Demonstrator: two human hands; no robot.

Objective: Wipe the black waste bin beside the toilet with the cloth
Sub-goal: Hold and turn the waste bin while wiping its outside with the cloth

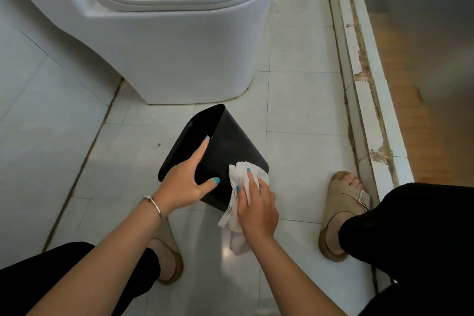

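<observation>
Both bare forearms reach forward from the bottom edge, over black trouser legs and tan buckled sandals [343, 215] planted on the pale tiled floor [302, 105]. Beyond them the white ceramic toilet [179, 41], lid closed, fills the floor's far side, and a chipped white threshold [369, 100] runs along the floor's right edge. The black plastic waste bin [230, 146] is held tipped near the floor's middle, just in front of the toilet base, its open mouth turned to the left. It is gripped by the left hand [184, 185]: fingers are hooked over the rim into the mouth and the thumb is pressed on the outer wall. A crumpled white cloth [241, 187] is pinched in the curled fingers of the right hand [256, 210] and pressed against the bin's near lower corner. The bin is judged light, rigid and smooth, so likely slippery; the rim is judged the surest hold. The cloth looks soft and limp, best bunched.
</observation>
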